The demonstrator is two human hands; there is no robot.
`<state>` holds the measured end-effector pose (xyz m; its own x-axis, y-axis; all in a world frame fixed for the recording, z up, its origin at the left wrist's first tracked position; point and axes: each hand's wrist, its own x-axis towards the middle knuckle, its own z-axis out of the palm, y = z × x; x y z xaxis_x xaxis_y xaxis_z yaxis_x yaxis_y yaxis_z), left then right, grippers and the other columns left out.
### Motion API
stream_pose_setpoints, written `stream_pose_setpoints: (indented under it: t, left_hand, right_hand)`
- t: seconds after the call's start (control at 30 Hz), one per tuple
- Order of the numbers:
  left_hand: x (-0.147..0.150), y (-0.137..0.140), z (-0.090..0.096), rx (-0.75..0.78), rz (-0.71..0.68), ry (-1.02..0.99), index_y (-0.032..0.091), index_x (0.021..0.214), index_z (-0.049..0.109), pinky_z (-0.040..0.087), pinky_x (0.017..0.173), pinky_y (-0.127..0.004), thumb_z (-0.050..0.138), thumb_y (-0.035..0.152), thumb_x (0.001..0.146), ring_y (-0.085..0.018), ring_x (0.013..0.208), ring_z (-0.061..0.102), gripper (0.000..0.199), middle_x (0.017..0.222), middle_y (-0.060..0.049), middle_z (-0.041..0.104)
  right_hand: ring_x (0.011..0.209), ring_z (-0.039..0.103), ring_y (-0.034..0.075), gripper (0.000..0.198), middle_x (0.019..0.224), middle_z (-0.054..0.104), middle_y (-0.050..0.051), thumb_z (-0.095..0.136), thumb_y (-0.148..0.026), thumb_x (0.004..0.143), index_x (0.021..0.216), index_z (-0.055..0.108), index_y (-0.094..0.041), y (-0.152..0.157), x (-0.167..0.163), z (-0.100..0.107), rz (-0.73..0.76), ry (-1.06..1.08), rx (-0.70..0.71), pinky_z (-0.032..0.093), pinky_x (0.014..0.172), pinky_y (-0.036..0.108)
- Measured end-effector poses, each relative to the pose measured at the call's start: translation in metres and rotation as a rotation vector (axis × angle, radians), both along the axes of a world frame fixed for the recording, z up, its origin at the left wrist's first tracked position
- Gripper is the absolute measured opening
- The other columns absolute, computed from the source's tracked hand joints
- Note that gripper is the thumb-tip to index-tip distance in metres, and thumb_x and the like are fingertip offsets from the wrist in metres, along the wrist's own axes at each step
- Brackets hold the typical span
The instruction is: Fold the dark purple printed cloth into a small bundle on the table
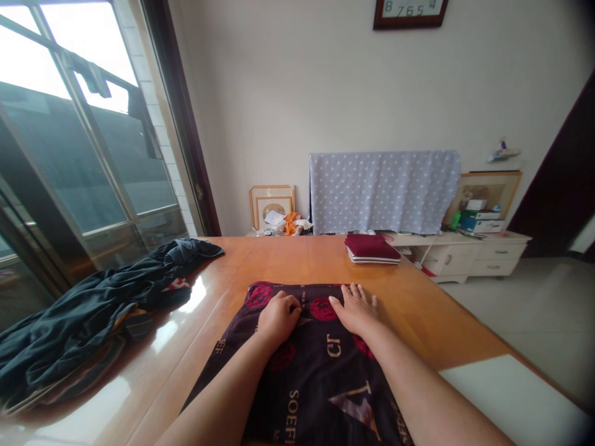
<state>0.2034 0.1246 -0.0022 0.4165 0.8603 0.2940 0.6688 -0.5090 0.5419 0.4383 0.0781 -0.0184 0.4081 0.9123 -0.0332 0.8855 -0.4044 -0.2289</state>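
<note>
Under both hands, a dark printed garment (320,371) lies on the worktop (279,260), its far edge already turned into a straight fold line. The left hand (277,319) rests on it with fingers curled loosely and nothing pinched that can be seen; the right hand (357,308) presses flat, fingers spread and extended, its grip open. Judged from this, the piece is partly folded and smoothed, with the near portion still spread out toward the person. Beyond the right hand, a folded maroon stack (372,248) sits finished. Well to the left of the left hand, a heap of dark unfolded clothes (93,310) remains, so most work appears left.
</note>
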Motion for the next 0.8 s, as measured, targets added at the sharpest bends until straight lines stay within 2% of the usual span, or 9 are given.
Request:
stream_pose_setpoints:
  t: [0.2, 0.3, 0.37, 0.47, 0.53, 0.63, 0.8]
  left_hand:
    - [-0.002, 0.002, 0.0, 0.015, 0.016, 0.022, 0.024, 0.08, 0.066, 0.043, 0.078, -0.028, 0.059, 0.028, 0.087, -0.02, 0.088, 0.062, 0.011, 0.094, -0.006, 0.065]
    - [-0.003, 0.006, -0.004, 0.007, 0.034, -0.067, 0.022, 0.078, 0.062, 0.042, 0.076, -0.029, 0.057, 0.029, 0.088, -0.02, 0.083, 0.061, 0.013, 0.086, -0.005, 0.065]
    - [-0.005, 0.009, -0.005, -0.056, 0.04, -0.202, 0.022, 0.077, 0.062, 0.042, 0.072, -0.029, 0.056, 0.033, 0.089, -0.019, 0.077, 0.06, 0.016, 0.08, -0.003, 0.065]
    - [-0.01, 0.012, -0.005, -0.229, 0.045, -0.516, 0.02, 0.079, 0.063, 0.044, 0.07, -0.028, 0.059, 0.041, 0.087, -0.018, 0.074, 0.061, 0.022, 0.076, -0.002, 0.066]
    - [-0.015, 0.015, -0.003, -0.389, 0.039, -0.766, 0.019, 0.083, 0.066, 0.047, 0.073, -0.028, 0.063, 0.044, 0.084, -0.018, 0.078, 0.064, 0.025, 0.083, -0.003, 0.07]
    - [-0.024, 0.019, 0.001, -0.617, 0.031, -1.082, 0.017, 0.089, 0.068, 0.051, 0.08, -0.029, 0.067, 0.038, 0.079, -0.018, 0.085, 0.069, 0.023, 0.092, -0.006, 0.074]
    - [-0.032, 0.023, 0.009, -0.769, 0.099, -1.26, 0.015, 0.089, 0.066, 0.054, 0.077, -0.03, 0.067, 0.028, 0.077, -0.017, 0.079, 0.071, 0.018, 0.089, -0.008, 0.074]
  right_hand:
    - [0.153, 0.009, 0.034, 0.082, 0.167, 0.016, 0.013, 0.019, -0.071, 0.095, 0.16, 0.026, -0.022, 0.0, 0.0, -0.001, 0.004, -0.003, 0.01, 0.001, 0.118, 0.063]
    - [0.153, 0.009, 0.034, 0.082, 0.167, 0.017, 0.013, 0.019, -0.071, 0.094, 0.159, 0.027, -0.022, 0.0, 0.001, -0.002, 0.006, 0.0, 0.016, 0.001, 0.118, 0.063]
    - [0.153, 0.01, 0.034, 0.083, 0.167, 0.018, 0.013, 0.019, -0.072, 0.094, 0.159, 0.028, -0.022, 0.0, 0.001, -0.002, 0.008, 0.002, 0.026, 0.001, 0.118, 0.063]
    - [0.153, 0.01, 0.034, 0.083, 0.167, 0.017, 0.013, 0.018, -0.072, 0.094, 0.159, 0.029, -0.022, 0.0, 0.002, -0.003, 0.009, -0.001, 0.029, 0.002, 0.118, 0.063]
    - [0.153, 0.01, 0.033, 0.082, 0.167, 0.018, 0.013, 0.018, -0.072, 0.094, 0.159, 0.029, -0.022, 0.001, 0.002, -0.004, 0.009, -0.008, 0.022, 0.002, 0.118, 0.063]
    - [0.153, 0.011, 0.034, 0.082, 0.167, 0.019, 0.013, 0.019, -0.072, 0.094, 0.158, 0.029, -0.022, 0.002, 0.002, -0.006, 0.01, -0.02, 0.026, 0.003, 0.118, 0.064]
    - [0.153, 0.013, 0.034, 0.081, 0.166, 0.02, 0.014, 0.018, -0.071, 0.094, 0.158, 0.029, -0.022, 0.002, 0.002, -0.008, 0.01, -0.041, 0.033, 0.004, 0.117, 0.065]
